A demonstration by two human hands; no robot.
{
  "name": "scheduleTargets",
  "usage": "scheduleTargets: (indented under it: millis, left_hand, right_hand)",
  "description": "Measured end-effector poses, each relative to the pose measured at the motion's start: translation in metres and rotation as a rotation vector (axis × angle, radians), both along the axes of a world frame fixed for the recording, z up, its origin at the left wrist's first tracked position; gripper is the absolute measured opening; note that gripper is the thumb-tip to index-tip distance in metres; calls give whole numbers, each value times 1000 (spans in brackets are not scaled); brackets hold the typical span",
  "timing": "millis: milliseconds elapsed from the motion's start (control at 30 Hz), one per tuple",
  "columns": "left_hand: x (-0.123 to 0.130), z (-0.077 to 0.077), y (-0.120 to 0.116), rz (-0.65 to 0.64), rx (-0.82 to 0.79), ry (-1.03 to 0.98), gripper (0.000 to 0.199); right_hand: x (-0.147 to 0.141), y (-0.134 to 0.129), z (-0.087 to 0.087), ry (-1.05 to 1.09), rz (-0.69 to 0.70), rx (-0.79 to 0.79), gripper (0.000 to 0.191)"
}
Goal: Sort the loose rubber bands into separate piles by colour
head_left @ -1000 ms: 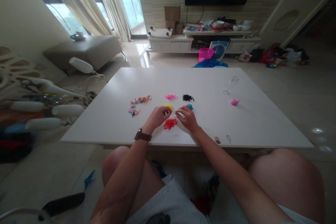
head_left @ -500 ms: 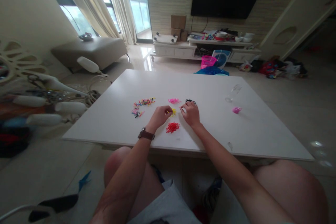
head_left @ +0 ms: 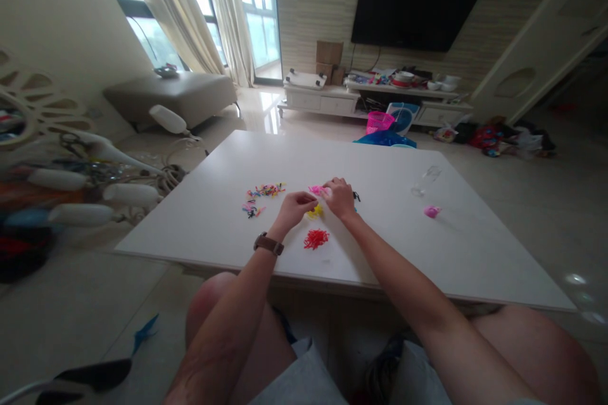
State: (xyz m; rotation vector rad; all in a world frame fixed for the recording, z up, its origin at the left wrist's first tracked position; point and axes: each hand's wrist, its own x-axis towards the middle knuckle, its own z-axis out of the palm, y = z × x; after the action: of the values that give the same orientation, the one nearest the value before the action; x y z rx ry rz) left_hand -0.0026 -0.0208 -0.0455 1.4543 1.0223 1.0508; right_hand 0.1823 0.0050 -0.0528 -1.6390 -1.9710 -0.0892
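Observation:
My left hand (head_left: 297, 209) is over the table with thumb and fingers pinched together, just above a small yellow pile (head_left: 314, 212). Whatever is in that pinch is too small to make out. At the pink pile (head_left: 317, 190), my right hand (head_left: 341, 198) has its fingers bent and closed down at the edge; their tips are partly hidden. Short red strips (head_left: 316, 239) lie heaped nearer to me. Behind my right hand a black pile (head_left: 356, 197) is mostly covered. Left of my hands are mixed coloured pieces (head_left: 266, 190).
The white table (head_left: 190, 221) carries a clear container (head_left: 426, 181) lying at the right and a pink lump (head_left: 432, 211) near it. A pink basket (head_left: 380, 121) and a blue bag (head_left: 387, 138) stand beyond the far edge. Lamp arms (head_left: 168, 119) reach near the left edge.
My right hand has moved from beside the black pile to the pink pile, slightly left and away from me. My left hand stays pinched by the yellow pile. The view has tilted slightly.

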Motion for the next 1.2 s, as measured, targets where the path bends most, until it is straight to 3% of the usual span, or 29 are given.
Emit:
scheduleTargets:
  millis: [167, 300, 567, 667, 800, 867, 1000, 1100, 1200]
  left_hand:
    - [1, -1, 0, 42, -61, -74, 34]
    - [4, 0, -5, 15, -72, -121, 37]
    - [10, 0, -10, -59, -79, -99, 37]
    - [5, 3, -8, -45, -57, -46, 38]
    - [-8, 8, -2, 55, -33, 28, 33]
    - [-18, 11, 4, 105, -16, 72, 29]
    - [-51, 19, 18, 252, 56, 175, 29]
    - [-86, 25, 25, 418, 63, 280, 32]
    - [-116, 26, 23, 594, -17, 603, 26]
  right_hand:
    - [3, -35, -5, 349, 208, 96, 12]
    - [2, -56, -8, 421, 384, 112, 9]
    - [7, -62, -8, 404, 349, 117, 9]
    - [29, -53, -9, 401, 227, 148, 8]
    - [73, -33, -23, 392, -169, 153, 12]
    - [90, -26, -34, 359, -297, 116, 14]
    - [104, -20, -53, 305, -373, 40, 16]
    - [103, -19, -58, 264, -375, -6, 18]
    - [102, -19, -57, 236, -366, -25, 19]
